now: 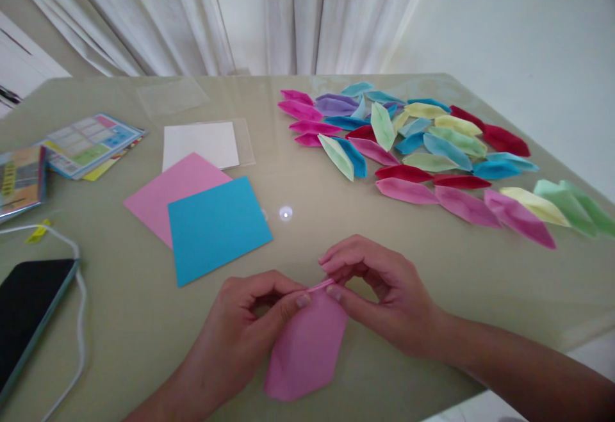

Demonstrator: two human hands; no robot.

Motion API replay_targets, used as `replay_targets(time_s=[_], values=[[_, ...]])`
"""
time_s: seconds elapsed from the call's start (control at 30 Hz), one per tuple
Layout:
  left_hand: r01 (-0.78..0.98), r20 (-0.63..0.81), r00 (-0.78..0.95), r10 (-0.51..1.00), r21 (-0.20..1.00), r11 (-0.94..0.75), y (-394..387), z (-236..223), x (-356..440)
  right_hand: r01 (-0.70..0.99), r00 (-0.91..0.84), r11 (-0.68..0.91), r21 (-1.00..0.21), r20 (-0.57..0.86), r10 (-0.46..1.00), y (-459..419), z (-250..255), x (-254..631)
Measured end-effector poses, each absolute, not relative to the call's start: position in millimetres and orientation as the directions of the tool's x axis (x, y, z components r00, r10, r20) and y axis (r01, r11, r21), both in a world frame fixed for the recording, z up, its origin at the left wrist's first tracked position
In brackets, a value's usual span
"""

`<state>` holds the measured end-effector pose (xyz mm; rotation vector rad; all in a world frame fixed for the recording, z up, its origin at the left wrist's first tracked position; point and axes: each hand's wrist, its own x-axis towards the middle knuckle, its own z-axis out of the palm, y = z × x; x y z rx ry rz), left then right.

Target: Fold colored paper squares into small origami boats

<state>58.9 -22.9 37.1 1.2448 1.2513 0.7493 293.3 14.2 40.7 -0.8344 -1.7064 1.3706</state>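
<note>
A pink sheet of folded paper (307, 351) hangs between my two hands near the front of the table. My left hand (259, 326) pinches its upper left edge between thumb and fingers. At the upper right corner, my right hand (384, 294) grips the same edge with thumb and forefinger. A narrow fold runs along the top edge between the thumbs. The paper's lower part has angled corners. Beyond my left hand lie a blue square of paper (218, 230) and, partly under it, a pink square of paper (187, 188).
Folded paper pieces in several colours (408, 182) spread over the right rear of the table (312, 211). White paper (202, 143) lies behind the squares. On the left are printed cards (96, 143), a package (22, 178), a phone (33, 313) and a white cable (81, 319).
</note>
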Motion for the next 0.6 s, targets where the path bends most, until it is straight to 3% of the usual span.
replay_targets(time_s=[0.3,0.37,0.5,0.53,0.6], values=[[0.259,-0.291,0.348,0.891,0.943,0.207,-22.8,37.3,58.3,0.11,-0.474,0.252,-0.961,0.172,0.864,18.5,44.1,292.5],[0.318,-0.233,0.329,0.915,0.94,0.124,-22.8,35.5,57.7,0.097,-0.47,0.228,-0.969,0.157,0.868,21.1,41.0,292.4],[0.42,0.066,0.217,0.974,0.894,-0.154,-23.0,44.6,51.5,0.108,-0.414,0.124,-0.986,0.069,0.908,32.5,34.2,293.5],[0.416,0.109,0.241,0.964,0.886,-0.204,-24.1,50.4,50.6,0.117,-0.405,0.098,-0.988,0.042,0.913,36.0,32.5,293.7],[0.33,0.052,0.466,0.883,0.916,-0.228,-31.5,62.8,54.0,0.126,-0.401,0.064,-0.99,0.008,0.916,42.9,28.9,294.0]])
